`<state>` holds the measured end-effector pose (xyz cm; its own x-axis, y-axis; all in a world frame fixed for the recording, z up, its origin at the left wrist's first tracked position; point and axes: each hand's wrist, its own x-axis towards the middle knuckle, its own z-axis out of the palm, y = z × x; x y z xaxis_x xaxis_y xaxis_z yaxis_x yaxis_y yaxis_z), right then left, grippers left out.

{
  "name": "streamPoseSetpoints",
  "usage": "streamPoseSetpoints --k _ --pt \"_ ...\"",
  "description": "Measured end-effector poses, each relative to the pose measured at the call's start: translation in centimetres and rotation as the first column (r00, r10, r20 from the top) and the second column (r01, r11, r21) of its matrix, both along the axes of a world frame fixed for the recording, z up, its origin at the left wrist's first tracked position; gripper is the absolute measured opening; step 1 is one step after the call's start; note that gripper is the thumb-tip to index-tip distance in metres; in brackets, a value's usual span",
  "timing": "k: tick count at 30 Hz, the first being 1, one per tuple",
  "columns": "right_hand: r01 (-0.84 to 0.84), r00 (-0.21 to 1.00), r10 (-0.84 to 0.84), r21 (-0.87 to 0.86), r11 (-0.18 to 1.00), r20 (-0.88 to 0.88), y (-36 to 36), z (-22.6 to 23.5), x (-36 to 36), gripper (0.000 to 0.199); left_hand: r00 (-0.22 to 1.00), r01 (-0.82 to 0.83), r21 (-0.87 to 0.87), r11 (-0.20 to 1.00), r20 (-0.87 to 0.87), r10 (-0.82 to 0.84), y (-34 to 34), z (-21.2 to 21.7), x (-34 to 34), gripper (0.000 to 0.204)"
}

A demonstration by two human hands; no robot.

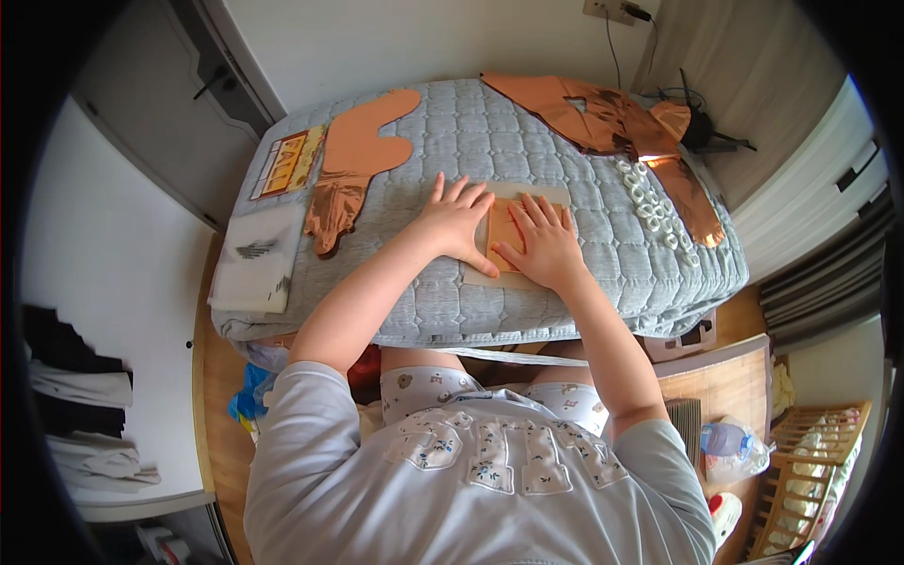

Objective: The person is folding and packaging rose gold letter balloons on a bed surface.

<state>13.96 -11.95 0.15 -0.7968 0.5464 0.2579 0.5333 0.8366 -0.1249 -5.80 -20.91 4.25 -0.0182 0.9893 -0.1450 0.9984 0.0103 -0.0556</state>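
A folded copper-coloured foil square (499, 226) lies on a flat beige sheet (520, 190) near the middle of the quilted mattress. My right hand (544, 247) presses flat over the foil, its fingers spread toward the far side. At the sheet's left edge, my left hand (459, 226) lies flat with fingers apart and the thumb along the sheet. To the left stretches a flat copper foil balloon (363, 151) with a crumpled near end. Another copper foil balloon (617, 118), partly bunched up, spreads over the far right.
White rings (650, 209) lie in a cluster on the right. A translucent plastic bag (250, 259) with dark thin pieces and a printed yellow card (287, 165) sit at the left. The grey mattress (556, 315) ends before my legs. Beyond its right corner stands a black object (700, 127).
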Motion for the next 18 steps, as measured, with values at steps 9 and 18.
streamPoseSetpoints --k 9,18 --pt "-0.038 0.997 0.038 -0.009 0.999 -0.067 -0.1 -0.1 -0.5 0.084 0.986 -0.08 0.079 0.994 0.154 0.067 -3.5 -2.4 -1.4 0.138" --pt "-0.054 0.995 0.057 0.043 0.998 -0.081 -0.4 0.3 0.0 0.075 0.737 -0.576 0.759 0.303 0.322 0.594 -22.6 0.4 -15.0 0.022"
